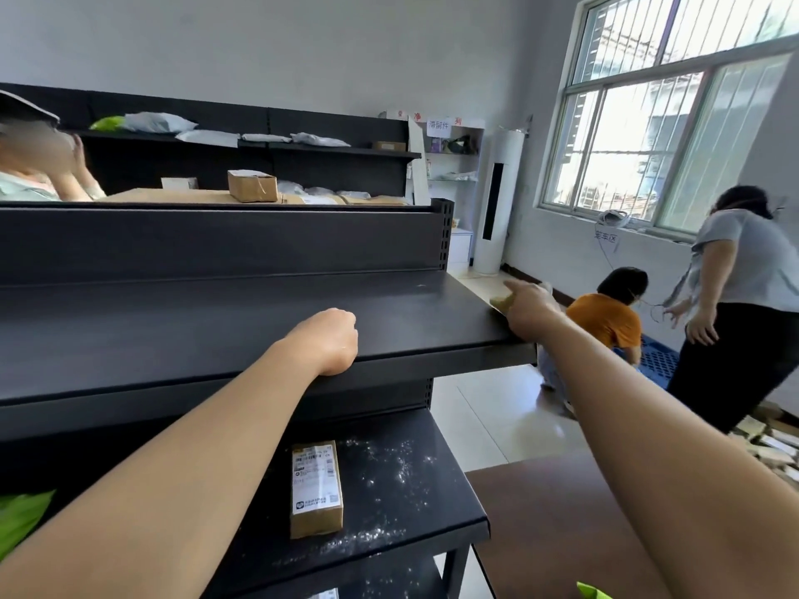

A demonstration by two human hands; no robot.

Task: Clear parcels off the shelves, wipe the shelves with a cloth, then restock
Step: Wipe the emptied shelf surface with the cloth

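A bare black upper shelf [216, 322] runs across the middle of the view. My left hand [328, 341] rests near its front edge as a closed fist with nothing in it. My right hand [525, 311] is at the shelf's right end and holds a small yellowish cloth [501, 301] against the corner, with its forefinger stretched out. On the lower shelf [402, 503], which is speckled with white dust, lies one brown cardboard parcel [316, 488] with a white label.
More boxes [252, 185] and grey mail bags [160, 121] fill the black shelves behind. A person in orange [605, 317] crouches and another in grey [735, 304] stands on the right. A brown table [562, 533] is at the lower right. A person [39, 166] is at the far left.
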